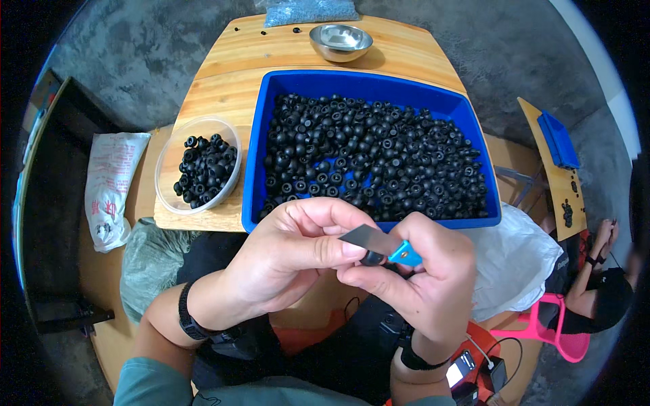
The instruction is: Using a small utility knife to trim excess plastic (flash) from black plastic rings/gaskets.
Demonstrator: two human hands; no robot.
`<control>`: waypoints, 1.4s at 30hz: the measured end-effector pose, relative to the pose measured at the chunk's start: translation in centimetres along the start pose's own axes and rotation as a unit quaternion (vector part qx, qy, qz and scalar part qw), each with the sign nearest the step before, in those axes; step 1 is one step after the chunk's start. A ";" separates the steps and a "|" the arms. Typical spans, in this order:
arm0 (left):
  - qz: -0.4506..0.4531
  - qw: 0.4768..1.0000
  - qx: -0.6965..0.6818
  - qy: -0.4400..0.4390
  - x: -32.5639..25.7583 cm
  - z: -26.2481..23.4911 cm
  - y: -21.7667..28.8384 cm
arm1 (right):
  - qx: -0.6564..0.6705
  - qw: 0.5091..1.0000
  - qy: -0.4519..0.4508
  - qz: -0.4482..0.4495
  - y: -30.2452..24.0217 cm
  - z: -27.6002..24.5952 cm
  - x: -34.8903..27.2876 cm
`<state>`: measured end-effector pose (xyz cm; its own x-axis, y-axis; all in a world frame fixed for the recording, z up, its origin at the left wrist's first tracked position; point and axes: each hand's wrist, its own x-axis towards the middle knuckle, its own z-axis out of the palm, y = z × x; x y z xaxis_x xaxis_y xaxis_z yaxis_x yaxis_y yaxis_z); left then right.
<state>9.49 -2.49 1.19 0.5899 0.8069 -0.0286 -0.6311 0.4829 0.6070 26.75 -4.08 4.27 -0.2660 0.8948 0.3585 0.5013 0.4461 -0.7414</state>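
Note:
In front of the blue tray, my two hands meet close together. My right hand (426, 271) is closed round a small knife with a blue handle (406, 254), its flat metal blade (369, 238) pointing left toward my left thumb. My left hand (298, 247) pinches a small round black part (371, 258), which sits under the blade and is partly hidden by it and by my fingers. Beyond them, the blue tray (249, 169) holds a thick layer of similar black parts (352, 142). Left of it, a clear round tub (162, 172) contains a smaller heap of them.
On the wooden table (233, 61) stand a metal bowl (340, 44) and a bag of bluish pellets (308, 12); a few loose black parts lie nearby. A white sack (115, 189) lies at left. At right are another person (596, 271), a pink stool (569, 338) and a second table (552, 189).

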 end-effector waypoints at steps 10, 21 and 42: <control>0.007 1.000 0.012 0.013 -0.2 -0.3 0.0 | -0.011 1.000 0.010 -0.010 0.0 0.4 0.0; 0.014 1.000 0.015 0.019 -0.1 -0.3 -0.1 | -0.029 1.000 -0.003 -0.011 -0.1 0.5 0.2; 0.174 0.740 0.545 0.354 -1.3 -7.8 9.7 | -0.119 0.966 0.162 0.162 9.3 -1.7 2.1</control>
<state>-1.32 3.78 0.94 -0.1674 0.9803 0.1051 0.3263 -0.0455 0.9442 32.23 1.98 -0.95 0.1884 0.9295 0.3171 0.7011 0.0988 -0.7061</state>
